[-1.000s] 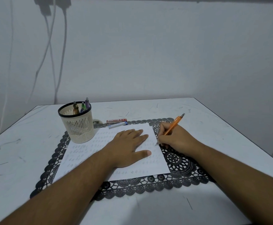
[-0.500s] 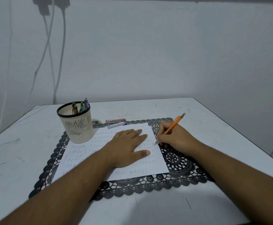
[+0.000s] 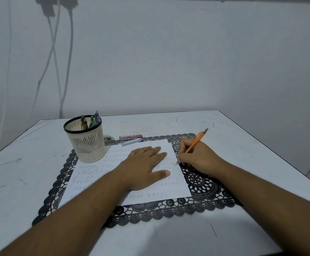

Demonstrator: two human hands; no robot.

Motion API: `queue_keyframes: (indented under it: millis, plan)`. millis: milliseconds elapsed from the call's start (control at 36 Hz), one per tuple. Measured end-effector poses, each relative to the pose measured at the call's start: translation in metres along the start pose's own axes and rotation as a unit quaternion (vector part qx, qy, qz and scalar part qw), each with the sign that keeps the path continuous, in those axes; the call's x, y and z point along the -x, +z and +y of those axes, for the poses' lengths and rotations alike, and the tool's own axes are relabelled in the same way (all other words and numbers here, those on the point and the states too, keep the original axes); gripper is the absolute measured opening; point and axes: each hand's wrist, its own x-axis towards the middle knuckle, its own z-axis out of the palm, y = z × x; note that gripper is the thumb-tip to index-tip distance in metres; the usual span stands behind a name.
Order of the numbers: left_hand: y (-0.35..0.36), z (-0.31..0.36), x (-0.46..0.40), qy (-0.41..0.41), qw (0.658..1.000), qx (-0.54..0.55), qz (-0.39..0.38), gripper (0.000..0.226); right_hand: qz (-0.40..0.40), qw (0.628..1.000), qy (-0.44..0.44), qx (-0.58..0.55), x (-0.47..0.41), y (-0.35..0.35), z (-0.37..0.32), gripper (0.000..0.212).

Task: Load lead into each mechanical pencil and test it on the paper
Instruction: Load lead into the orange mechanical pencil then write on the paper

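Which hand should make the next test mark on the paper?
Right. The right hand grips the orange pencil with its tip at the paper's right edge. The left hand lies flat on the sheet, holding it down.

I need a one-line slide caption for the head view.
Right hand tests an orange pencil at the paper edge; left hand flat on it.

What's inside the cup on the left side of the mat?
The cup holds several pencils standing upright; brown, green and purple tops poke above the black rim. Their lower parts are mostly hidden behind the slatted wall, so anything lying at the bottom can't be seen.
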Motion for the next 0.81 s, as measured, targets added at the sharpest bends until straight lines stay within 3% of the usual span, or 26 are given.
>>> queue_keyframes:
  millis: [333, 583, 694, 806]
  plan:
    - [0.0001, 0.0012, 0.0006, -0.004, 1.000, 0.002, 0.002, 0.077, -0.018, 1.000, -0.005, 0.003, 0.0023, 0.0001, -0.0025, 0.030]
    - [0.0008, 0.0004, 0.0000, -0.004, 1.000, -0.003, -0.001, 0.078, -0.023, 1.000, -0.007, 0.002, 0.0036, -0.0015, -0.0034, 0.023]
    - [0.0007, 0.0017, 0.0008, -0.003, 1.000, 0.001, -0.003, 0.077, 0.001, 0.998, -0.015, -0.057, 0.0055, -0.0061, -0.0050, 0.025]
    - [0.0006, 0.0002, 0.0011, -0.003, 1.000, 0.002, -0.003, 0.078, -0.015, 0.995, -0.008, -0.103, 0.0105, -0.0076, -0.0070, 0.012]
